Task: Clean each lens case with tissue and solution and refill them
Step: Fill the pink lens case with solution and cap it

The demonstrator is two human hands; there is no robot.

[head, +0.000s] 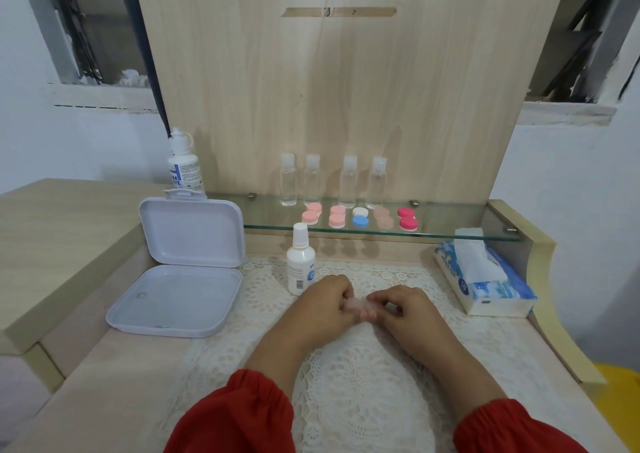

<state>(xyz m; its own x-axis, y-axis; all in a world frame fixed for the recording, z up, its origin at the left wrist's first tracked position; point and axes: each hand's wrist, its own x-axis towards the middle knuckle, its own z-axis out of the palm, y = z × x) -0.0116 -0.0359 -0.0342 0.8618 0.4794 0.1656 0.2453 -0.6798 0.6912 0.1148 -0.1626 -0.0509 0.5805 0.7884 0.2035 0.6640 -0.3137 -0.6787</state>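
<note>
A pale pink lens case (360, 305) sits low over the lace mat (363, 383), pinched between the left hand (323, 302) and right hand (403, 305). Five more cases (360, 216) wait on the glass shelf (450, 234), so most work probably remains. The solution bottle (300, 262) stands just beside the left hand; the tissue pack (485, 279) is on the worktop, right.

A lace mat (363, 383), white box (176, 297) and tissue pack (485, 286) lie on the table (104, 366).
</note>
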